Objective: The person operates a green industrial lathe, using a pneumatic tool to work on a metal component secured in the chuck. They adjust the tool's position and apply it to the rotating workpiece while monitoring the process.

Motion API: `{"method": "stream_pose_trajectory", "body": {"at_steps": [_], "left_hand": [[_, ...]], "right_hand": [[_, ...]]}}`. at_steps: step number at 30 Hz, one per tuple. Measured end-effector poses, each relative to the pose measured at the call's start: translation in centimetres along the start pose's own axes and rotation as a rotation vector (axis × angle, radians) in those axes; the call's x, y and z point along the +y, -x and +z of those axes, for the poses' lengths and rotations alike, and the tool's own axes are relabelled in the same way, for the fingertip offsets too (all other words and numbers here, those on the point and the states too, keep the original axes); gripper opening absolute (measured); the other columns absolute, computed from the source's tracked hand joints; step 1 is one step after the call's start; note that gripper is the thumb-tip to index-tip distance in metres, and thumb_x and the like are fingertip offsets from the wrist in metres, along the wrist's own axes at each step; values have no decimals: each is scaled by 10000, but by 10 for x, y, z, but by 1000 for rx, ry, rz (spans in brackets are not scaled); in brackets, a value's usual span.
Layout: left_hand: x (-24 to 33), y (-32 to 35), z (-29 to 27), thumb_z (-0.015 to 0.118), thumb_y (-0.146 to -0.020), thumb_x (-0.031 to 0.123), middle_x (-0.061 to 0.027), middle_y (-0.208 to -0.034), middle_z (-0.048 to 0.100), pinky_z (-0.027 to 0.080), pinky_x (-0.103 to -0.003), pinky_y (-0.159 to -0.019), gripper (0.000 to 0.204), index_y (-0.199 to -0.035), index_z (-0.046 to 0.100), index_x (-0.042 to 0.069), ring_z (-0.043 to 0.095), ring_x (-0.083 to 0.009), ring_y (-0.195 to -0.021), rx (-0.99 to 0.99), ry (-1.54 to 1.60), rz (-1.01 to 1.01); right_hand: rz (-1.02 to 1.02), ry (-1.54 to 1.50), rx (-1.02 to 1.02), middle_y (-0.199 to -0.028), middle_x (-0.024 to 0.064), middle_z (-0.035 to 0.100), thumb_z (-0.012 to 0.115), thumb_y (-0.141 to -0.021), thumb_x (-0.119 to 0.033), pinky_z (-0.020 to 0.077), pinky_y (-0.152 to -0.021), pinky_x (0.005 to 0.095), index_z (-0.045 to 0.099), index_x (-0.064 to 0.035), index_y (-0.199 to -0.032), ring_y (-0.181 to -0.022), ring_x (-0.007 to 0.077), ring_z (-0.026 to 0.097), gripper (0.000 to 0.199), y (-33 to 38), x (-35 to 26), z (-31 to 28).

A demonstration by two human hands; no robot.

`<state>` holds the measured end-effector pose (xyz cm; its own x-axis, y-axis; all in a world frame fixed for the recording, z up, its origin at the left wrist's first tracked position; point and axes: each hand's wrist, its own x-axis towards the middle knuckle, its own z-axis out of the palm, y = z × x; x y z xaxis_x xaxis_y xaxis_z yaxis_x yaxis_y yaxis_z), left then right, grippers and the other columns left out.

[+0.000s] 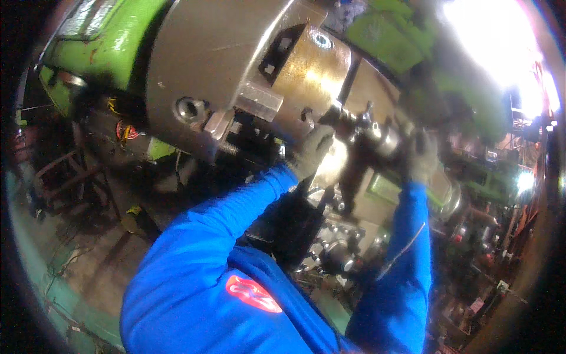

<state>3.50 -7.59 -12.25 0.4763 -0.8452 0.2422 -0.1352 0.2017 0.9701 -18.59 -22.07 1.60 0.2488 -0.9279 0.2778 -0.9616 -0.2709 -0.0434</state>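
Observation:
My left hand (315, 150), in a pale work glove, is at the near side of the tool post (354, 127). Its fingers look curled, and what lies under them is hidden. Farther right, my right hand (421, 154), also gloved, reaches up beside a shiny round metal part (386, 140); its fingers are blurred, so their grip does not show. Just beyond my left hand, a brassy metal workpiece (315, 74) with a round hole sits against the jaws of a large grey lathe chuck (194, 65). One stepped chuck jaw (257, 101) stands out toward me.
The green lathe headstock (121, 44) rises at the far left. Below my hands, several small metal parts (339, 242) lie on the machine. A dark metal frame (68, 171) stands on the floor at left. Bright light glares at upper right.

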Motion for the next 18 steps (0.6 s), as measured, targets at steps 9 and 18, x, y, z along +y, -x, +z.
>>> {"method": "stream_pose_trajectory", "body": {"at_steps": [9,18], "left_hand": [[37,42,-36,676,-914,151,-175,-1074,655,506,-448,-899,187,-1067,678,45,625,-352,-1029,-265,10,-4],[83,8,-5,623,-941,118,-195,-1164,659,509,-417,-955,245,-1176,659,60,627,-321,-1149,-348,91,104]], "right_hand": [[-57,-1055,-109,-1331,98,614,758,-886,-260,514,-930,363,548,-44,-1411,-1067,226,629,605,40,-14,-39],[326,-1131,-584,-1040,83,693,700,-957,-153,551,-784,284,625,-7,-1215,-905,149,656,306,67,-102,-75]]}}
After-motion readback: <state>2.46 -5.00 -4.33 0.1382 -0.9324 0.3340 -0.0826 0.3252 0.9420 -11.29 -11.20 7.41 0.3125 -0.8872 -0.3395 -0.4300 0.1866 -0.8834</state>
